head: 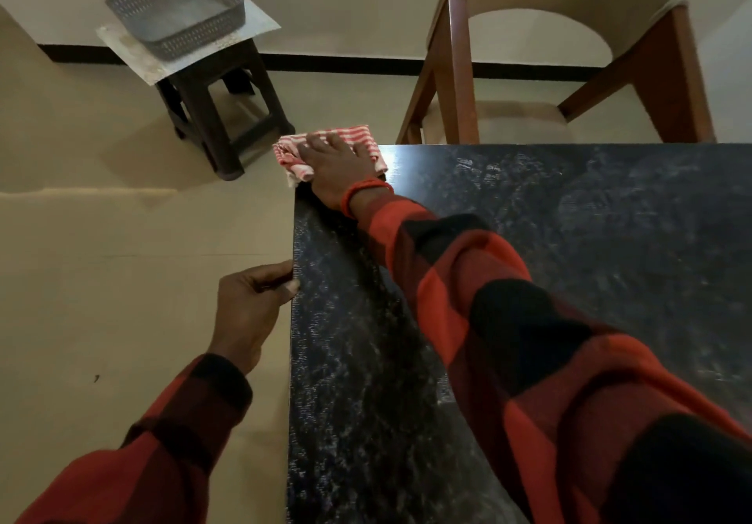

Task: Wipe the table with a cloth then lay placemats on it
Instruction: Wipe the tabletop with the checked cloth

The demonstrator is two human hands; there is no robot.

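Half the striped cloth (pixel 325 149) overhangs the table (pixel 569 238) corner under the flat right hand (pixel 333 169), likely to slip off, while the left hand (pixel 252 299) grips the edge.

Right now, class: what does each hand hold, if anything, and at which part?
The right hand presses flat on the striped cloth at the table corner. The left hand grips the table's side edge.

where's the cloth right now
The red-striped cloth lies on the far left corner of the dark table, pressed under the right hand.
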